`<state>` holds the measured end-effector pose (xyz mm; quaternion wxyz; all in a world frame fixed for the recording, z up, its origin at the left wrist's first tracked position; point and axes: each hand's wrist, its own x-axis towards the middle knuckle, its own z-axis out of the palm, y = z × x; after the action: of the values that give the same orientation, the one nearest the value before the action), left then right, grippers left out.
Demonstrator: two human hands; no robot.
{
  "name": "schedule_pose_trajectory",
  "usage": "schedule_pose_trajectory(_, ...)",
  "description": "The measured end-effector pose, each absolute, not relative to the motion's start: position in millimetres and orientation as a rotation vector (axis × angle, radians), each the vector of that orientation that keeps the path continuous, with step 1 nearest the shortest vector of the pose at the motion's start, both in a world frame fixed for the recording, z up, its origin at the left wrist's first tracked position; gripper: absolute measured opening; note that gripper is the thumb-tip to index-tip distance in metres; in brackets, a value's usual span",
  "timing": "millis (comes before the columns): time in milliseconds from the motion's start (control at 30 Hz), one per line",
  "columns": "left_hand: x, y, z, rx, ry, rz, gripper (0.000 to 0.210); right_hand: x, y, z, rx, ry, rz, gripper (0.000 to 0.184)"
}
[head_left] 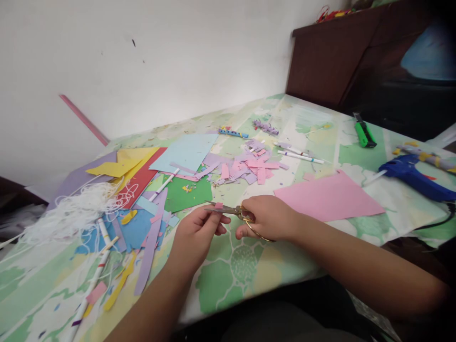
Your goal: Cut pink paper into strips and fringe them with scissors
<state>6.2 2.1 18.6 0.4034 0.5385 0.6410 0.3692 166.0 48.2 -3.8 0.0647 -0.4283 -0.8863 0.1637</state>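
One small pink piece of paper (219,205), pale and roughly squarish, was at the blades of one pair of scissors (235,210), above the near part of the table; whether the blades had bitten into it could not be told. The left hand (195,235) had its thumb and forefinger drawn close together on the piece, with the other fingers loosely curled. The right hand (269,216) held the scissors by their gold-coloured handles, its fingers bent around the loops, and the slim grey blades stood slightly apart, pointing left. Just beyond the hands lay one green sheet (194,194), one light blue sheet (185,153) and a heap of pink and purple scraps (245,166), too jumbled to count. Two white pens (300,157) lay right of the heap, and two decorated paper rolls (233,133), one blue and one purple, behind it. To the left were one red sheet (142,178), yellow paper (110,168), a tangle of white string (81,209) and one long purple strip (153,244). Rightward lay one large pink sheet (327,197), one blue glue gun (409,173) and one green cutter (364,133) on the patterned tablecloth (217,285).
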Motion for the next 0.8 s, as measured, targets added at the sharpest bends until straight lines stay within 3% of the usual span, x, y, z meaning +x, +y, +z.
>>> schedule_pose_trajectory(800,4.5,2.4,6.1,1.293,1.477,0.978,0.021,165.8,54.2,-5.0,-1.315,-2.671,0.403,0.054)
